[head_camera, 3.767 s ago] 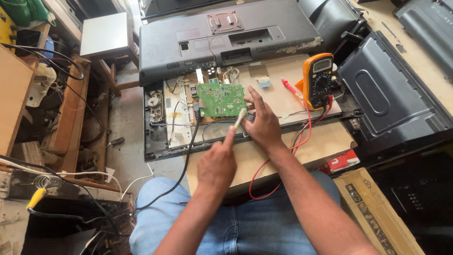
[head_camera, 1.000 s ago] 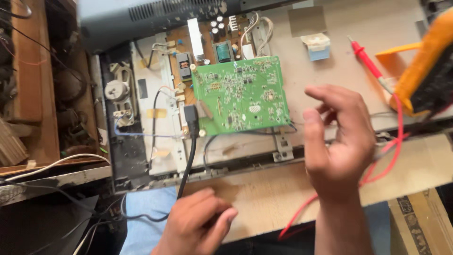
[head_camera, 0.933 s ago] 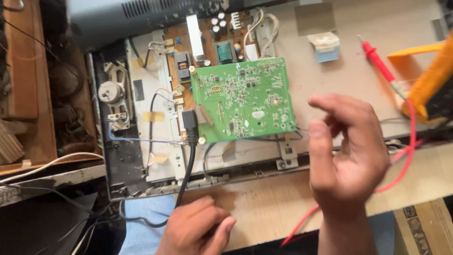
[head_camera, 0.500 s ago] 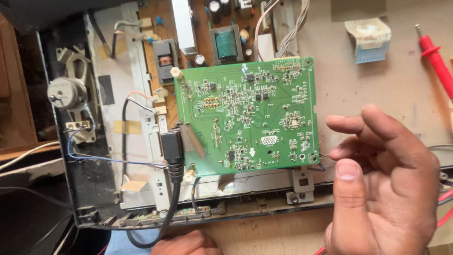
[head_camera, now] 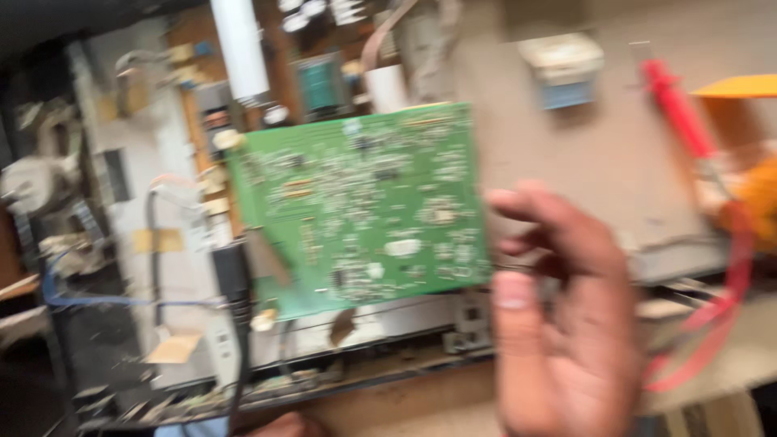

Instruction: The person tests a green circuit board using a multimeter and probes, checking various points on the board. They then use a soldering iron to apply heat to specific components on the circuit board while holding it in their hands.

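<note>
A green circuit board (head_camera: 364,206) lies in the opened back of a flat screen set (head_camera: 146,243), filling the middle of the blurred head view. My right hand (head_camera: 566,316) hovers just right of the board's lower edge, fingers loosely curled and apart, holding nothing. Only a sliver of my left hand (head_camera: 283,425) shows at the bottom edge; what it holds is hidden. A black cable (head_camera: 235,299) plugs in at the board's lower left.
A red test probe (head_camera: 676,109) and its red lead (head_camera: 720,324) lie at the right beside an orange meter (head_camera: 749,162). A brown power board with a white bar (head_camera: 239,44) sits above the green board. Blue wire (head_camera: 89,299) crosses the left side.
The view has closed in on the green board and blurred. My right hand has stayed open beside the board. My left hand has slipped almost out of the bottom of the frame.
</note>
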